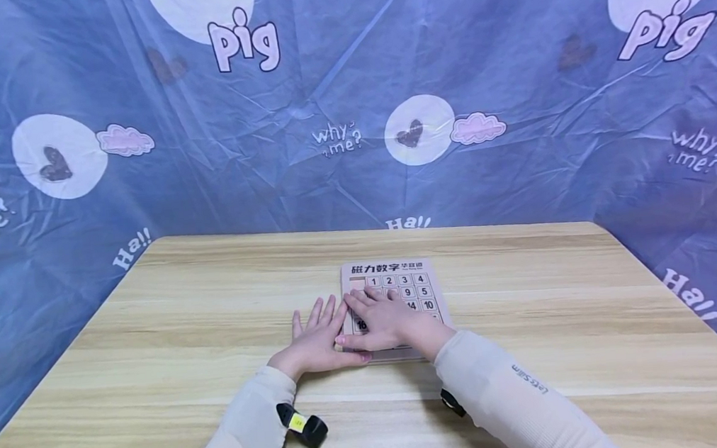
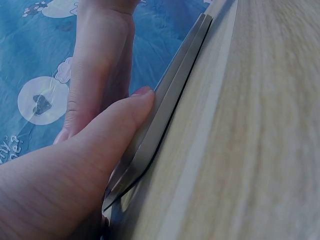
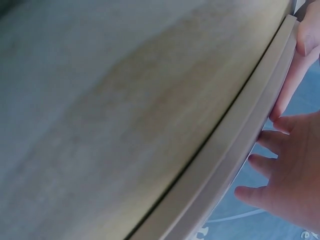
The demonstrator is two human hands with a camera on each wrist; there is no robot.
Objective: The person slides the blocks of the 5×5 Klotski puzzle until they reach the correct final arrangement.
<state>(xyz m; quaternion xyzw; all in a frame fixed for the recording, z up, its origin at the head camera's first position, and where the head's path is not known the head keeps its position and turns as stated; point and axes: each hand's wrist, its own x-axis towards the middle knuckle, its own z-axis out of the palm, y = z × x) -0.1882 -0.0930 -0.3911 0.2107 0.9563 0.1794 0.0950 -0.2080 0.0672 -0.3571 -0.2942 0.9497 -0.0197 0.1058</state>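
Note:
A flat sliding-number puzzle (image 1: 388, 267) lies on the table, its printed heading toward the far side. Tiles 1, 2, 3 and 4 run along the top row, and an unfilled slot (image 1: 357, 283) shows at the top left. My right hand (image 1: 382, 319) lies across the lower left tiles, with its fingertips just below that slot; it hides many numbers. Beside the puzzle's lower left corner, my left hand (image 1: 318, 343) has its fingers spread. The left thumb (image 2: 115, 125) touches the puzzle's front edge (image 2: 167, 100). The right thumb reaches across toward the left hand.
A light wooden table (image 1: 182, 325) extends around the puzzle. Blue printed fabric (image 1: 320, 78) hangs behind it and at both sides. Pale sleeves cover both forearms, and a black wrist camera (image 1: 306, 428) sits on the left one.

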